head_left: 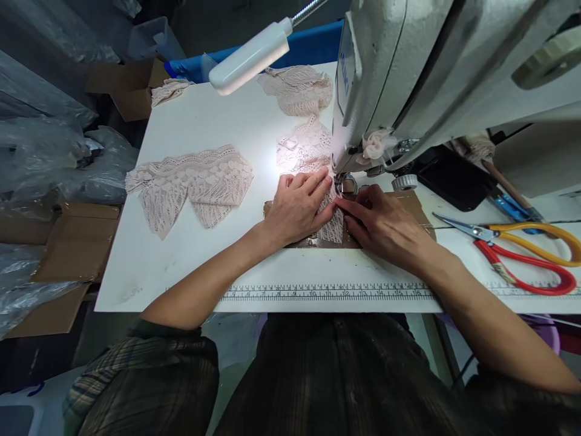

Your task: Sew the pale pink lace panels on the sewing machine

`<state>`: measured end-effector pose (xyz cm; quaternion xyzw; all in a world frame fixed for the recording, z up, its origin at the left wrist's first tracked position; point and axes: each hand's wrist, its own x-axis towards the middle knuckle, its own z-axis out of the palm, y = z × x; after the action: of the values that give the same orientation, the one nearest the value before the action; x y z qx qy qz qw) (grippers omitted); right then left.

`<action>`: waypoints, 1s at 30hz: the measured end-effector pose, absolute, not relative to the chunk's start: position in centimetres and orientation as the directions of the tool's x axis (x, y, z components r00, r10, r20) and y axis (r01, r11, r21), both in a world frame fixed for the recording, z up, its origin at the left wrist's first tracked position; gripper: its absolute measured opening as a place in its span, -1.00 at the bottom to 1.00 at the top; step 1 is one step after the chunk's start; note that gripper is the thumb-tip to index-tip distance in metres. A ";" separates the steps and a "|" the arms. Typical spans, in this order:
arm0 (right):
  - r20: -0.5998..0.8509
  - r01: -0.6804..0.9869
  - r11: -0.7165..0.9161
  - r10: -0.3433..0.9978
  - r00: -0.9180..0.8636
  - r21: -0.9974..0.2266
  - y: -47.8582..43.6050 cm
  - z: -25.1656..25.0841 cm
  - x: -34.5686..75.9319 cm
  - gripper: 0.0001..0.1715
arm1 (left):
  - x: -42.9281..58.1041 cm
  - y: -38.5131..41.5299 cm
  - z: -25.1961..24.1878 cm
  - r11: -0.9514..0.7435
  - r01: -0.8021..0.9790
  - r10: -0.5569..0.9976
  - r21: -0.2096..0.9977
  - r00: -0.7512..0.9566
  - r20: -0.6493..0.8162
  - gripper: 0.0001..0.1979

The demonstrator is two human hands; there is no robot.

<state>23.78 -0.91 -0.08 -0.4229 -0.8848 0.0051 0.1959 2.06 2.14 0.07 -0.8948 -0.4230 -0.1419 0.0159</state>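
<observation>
A strip of pale pink lace (333, 227) lies under the needle area of a white sewing machine (367, 91), close to its metal presser foot (345, 183). My left hand (299, 206) rests flat on the lace, fingers stretched toward the machine. On the other side, my right hand (384, 224) pinches the lace's right edge just in front of the presser foot; the fingertips partly cover it. More lace (304, 145) runs back from my left hand along the machine. Another lace piece (190, 181) is spread out to the left.
Scissors (490, 233) with orange and red handles lie right of my right hand, near a black phone-like object (454, 175). A lamp (252, 57) hangs over the white table (218, 260). A printed ruler (318, 293) follows its front edge. Cardboard boxes (77, 242) stand left.
</observation>
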 end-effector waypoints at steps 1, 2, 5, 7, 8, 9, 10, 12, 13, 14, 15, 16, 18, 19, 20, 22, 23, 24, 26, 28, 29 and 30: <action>0.339 0.746 0.641 0.753 -0.565 -0.180 -0.9 -0.2 23.8 -0.56 | 2.0 2.2 0.1 -0.638 0.763 0.756 0.099 0.598 0.265 -0.55; 0.336 0.744 0.641 0.754 -0.565 -0.187 -0.8 -0.3 23.9 -0.55 | 2.0 2.2 0.1 -0.637 0.763 0.758 0.106 0.597 0.262 -0.55; 0.318 0.749 0.627 0.769 -0.554 -0.214 -0.8 -0.4 24.0 -0.53 | 1.9 2.6 0.4 -0.652 0.747 0.749 0.133 0.605 0.270 -0.56; 0.296 0.752 0.617 0.781 -0.549 -0.233 -0.9 -0.4 24.0 -0.52 | 1.8 3.4 0.8 -0.641 0.755 0.752 0.139 0.581 0.311 -0.57; 0.285 0.754 0.610 0.788 -0.546 -0.245 -1.0 -0.4 24.0 -0.51 | 1.7 3.9 1.0 -0.629 0.766 0.757 0.135 0.563 0.332 -0.59; 0.276 0.753 0.604 0.794 -0.542 -0.260 -1.0 -0.3 24.0 -0.51 | 1.5 4.6 1.3 -0.619 0.775 0.762 0.127 0.553 0.338 -0.60; 0.270 0.749 0.601 0.798 -0.539 -0.279 -1.1 -0.3 24.1 -0.51 | 1.4 5.4 1.5 -0.616 0.779 0.765 0.118 0.556 0.324 -0.61; 0.269 0.731 0.595 0.804 -0.531 -0.334 -1.2 -0.2 24.3 -0.49 | 0.9 6.9 1.8 -0.639 0.763 0.760 0.099 0.607 0.231 -0.63; 0.269 0.717 0.594 0.805 -0.530 -0.366 -1.2 -0.1 24.6 -0.49 | 0.6 7.6 1.9 -0.648 0.757 0.758 0.091 0.626 0.183 -0.63; 0.264 0.702 0.594 0.804 -0.532 -0.394 -1.2 0.1 24.9 -0.49 | 0.3 8.0 1.9 -0.650 0.755 0.758 0.085 0.635 0.148 -0.63; 0.255 0.690 0.593 0.804 -0.537 -0.416 -1.1 0.4 25.3 -0.48 | -0.1 8.3 1.9 -0.647 0.758 0.761 0.085 0.635 0.133 -0.64; 0.241 0.682 0.593 0.802 -0.546 -0.428 -1.0 0.7 25.7 -0.49 | -0.4 8.4 1.8 -0.641 0.762 0.766 0.091 0.628 0.138 -0.64; 0.199 0.672 0.598 0.793 -0.576 -0.438 -0.5 1.4 26.5 -0.49 | -1.0 7.9 1.8 -0.645 0.755 0.761 0.118 0.620 0.191 -0.65; 0.175 0.667 0.599 0.787 -0.591 -0.443 -0.2 1.8 26.8 -0.50 | -1.1 7.3 1.8 -0.659 0.741 0.747 0.129 0.625 0.229 -0.64; 0.151 0.661 0.599 0.781 -0.606 -0.452 0.1 2.1 27.0 -0.50 | -1.2 6.6 1.8 -0.683 0.719 0.723 0.131 0.637 0.268 -0.64; 0.114 0.655 0.586 0.780 -0.615 -0.477 0.6 2.6 27.1 -0.49 | -1.1 5.0 1.7 -0.745 0.659 0.651 0.108 0.682 0.334 -0.66; 0.104 0.656 0.574 0.786 -0.610 -0.491 0.8 2.6 27.0 -0.49 | -1.0 4.2 1.6 -0.775 0.624 0.612 0.097 0.704 0.361 -0.70; 0.104 0.655 0.560 0.794 -0.598 -0.507 1.0 2.5 26.9 -0.50 | -0.8 3.5 1.5 -0.806 0.584 0.573 0.099 0.726 0.381 -0.75; 0.144 0.648 0.526 0.824 -0.547 -0.550 1.1 2.0 26.6 -0.53 | -0.5 2.4 1.3 -0.866 0.477 0.494 0.153 0.766 0.412 -0.83; 0.224 0.630 0.501 0.855 -0.468 -0.594 1.0 1.1 26.3 -0.58 | -0.3 1.6 1.0 -0.897 0.368 0.441 0.245 0.792 0.422 -0.85; 0.269 0.620 0.496 0.864 -0.426 -0.608 0.9 0.7 26.1 -0.61 | -0.2 1.4 0.8 -0.899 0.333 0.429 0.286 0.801 0.417 -0.84; 0.308 0.616 0.495 0.867 -0.390 -0.613 0.8 0.3 26.0 -0.63 | -0.2 1.3 0.7 -0.892 0.321 0.435 0.319 0.803 0.408 -0.83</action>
<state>25.99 0.75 0.34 -0.4588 -0.8082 0.2050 0.3071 -0.20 1.34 0.71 -0.9421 -0.2005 -0.2414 -0.1178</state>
